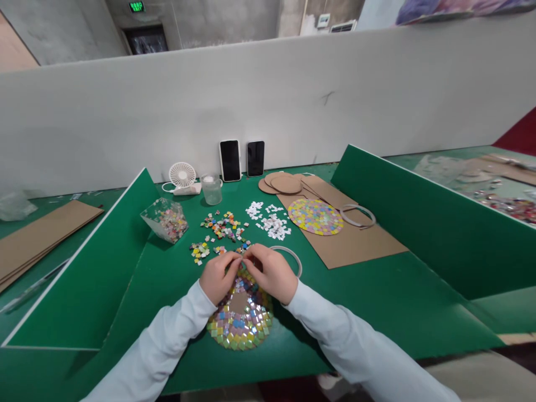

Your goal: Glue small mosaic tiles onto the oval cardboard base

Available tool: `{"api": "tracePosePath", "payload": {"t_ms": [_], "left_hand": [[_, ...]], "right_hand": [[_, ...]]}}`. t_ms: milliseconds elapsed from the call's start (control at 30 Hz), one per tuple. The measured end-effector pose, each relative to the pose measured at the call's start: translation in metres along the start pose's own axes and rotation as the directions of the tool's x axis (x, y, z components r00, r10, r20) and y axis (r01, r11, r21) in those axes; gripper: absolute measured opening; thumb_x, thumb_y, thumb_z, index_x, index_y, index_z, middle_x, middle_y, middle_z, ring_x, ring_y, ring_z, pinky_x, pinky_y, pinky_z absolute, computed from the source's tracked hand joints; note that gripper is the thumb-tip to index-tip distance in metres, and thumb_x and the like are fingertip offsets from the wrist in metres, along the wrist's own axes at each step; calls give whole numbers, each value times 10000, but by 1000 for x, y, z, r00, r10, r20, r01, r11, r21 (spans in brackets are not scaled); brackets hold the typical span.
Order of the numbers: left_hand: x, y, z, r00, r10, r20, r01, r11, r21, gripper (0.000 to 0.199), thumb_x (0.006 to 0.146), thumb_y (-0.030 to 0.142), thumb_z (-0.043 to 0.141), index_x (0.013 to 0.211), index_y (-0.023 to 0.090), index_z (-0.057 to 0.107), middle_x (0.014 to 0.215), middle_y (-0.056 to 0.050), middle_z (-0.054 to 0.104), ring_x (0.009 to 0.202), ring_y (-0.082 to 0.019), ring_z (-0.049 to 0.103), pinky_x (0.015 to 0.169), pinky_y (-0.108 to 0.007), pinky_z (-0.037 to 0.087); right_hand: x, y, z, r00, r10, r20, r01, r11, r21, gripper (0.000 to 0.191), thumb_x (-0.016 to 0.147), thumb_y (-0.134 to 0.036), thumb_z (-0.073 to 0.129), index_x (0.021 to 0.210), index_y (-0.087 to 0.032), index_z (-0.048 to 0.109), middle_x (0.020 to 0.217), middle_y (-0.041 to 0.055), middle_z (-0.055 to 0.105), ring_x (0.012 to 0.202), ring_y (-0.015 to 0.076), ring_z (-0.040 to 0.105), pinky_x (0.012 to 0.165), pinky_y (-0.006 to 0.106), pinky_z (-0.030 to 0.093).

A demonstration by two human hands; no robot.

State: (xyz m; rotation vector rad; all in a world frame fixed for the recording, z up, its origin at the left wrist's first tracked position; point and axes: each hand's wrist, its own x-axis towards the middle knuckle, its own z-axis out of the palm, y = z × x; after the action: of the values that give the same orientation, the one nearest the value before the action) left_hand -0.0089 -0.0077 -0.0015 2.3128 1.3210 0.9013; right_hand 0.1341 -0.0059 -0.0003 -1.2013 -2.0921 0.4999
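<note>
My left hand [219,276] and my right hand [271,272] meet fingertip to fingertip over the far edge of a round mosaic disc [240,329]. Both hands are closed in a pinch; whatever they hold is too small to name. Shiny yellow, green, pink and blue tiles cover the disc around a bare brown centre. Just beyond my hands lie loose coloured tiles [224,226] and a pile of white pieces [274,225]. Part of a pale ring [293,255] shows behind my right hand.
A tile-covered disc [316,216] and another ring [358,216] lie on cardboard [355,245] at right. Green dividers [96,268] flank the workspace. A bag of tiles [170,222], glass [211,190], fan [182,176] and two phones [230,161] stand farther back.
</note>
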Motion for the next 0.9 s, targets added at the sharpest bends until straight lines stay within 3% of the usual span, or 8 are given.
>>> {"api": "tracePosePath", "payload": {"t_ms": [533, 900], "left_hand": [[-1, -2, 3, 999, 41, -28, -40, 999, 31, 186, 776, 170, 350, 783, 164, 535, 741, -40, 628, 695, -135, 579, 630, -239, 455], [-3, -1, 4, 993, 113, -29, -110, 989, 101, 195, 781, 188, 349, 775, 154, 541, 727, -47, 628, 671, -139, 575, 617, -248, 455]], "right_hand": [[-1, 1, 0, 999, -33, 10, 34, 992, -119, 131, 765, -195, 380, 719, -165, 499, 693, 33, 534, 634, 133, 511, 554, 218, 361], [-1, -2, 2, 1000, 1, -7, -2, 992, -123, 81, 705, -154, 404, 664, -179, 469, 653, 5, 485, 563, 115, 473, 499, 199, 321]]}}
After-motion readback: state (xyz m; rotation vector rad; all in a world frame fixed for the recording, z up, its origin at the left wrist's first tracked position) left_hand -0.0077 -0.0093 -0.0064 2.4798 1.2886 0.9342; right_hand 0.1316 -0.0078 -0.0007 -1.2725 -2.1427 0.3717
